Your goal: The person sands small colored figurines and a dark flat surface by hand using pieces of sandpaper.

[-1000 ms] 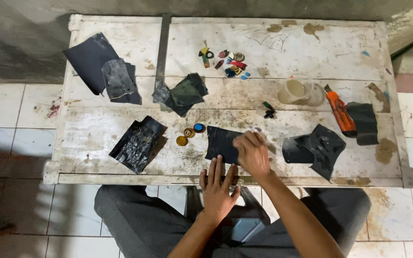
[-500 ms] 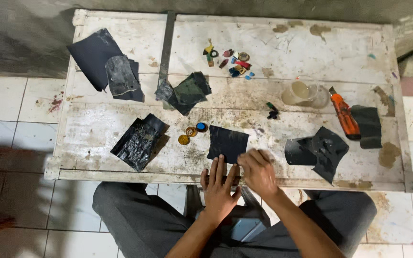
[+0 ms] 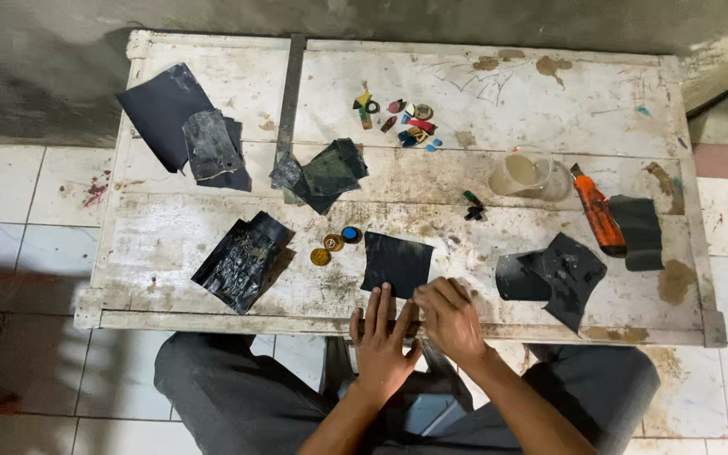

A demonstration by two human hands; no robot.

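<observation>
Dark grey trousers (bare forearms)

Makeshift workshop, stained white workbench, black sandpaper sheets, orange utility knife

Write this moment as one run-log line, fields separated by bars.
left hand: flat at table edge | right hand: beside it, below black square sheet | holding: cannot tell | nearby: round caps

Orange utility knife, cloudy cup — small colourful bits, dark sheets
</observation>
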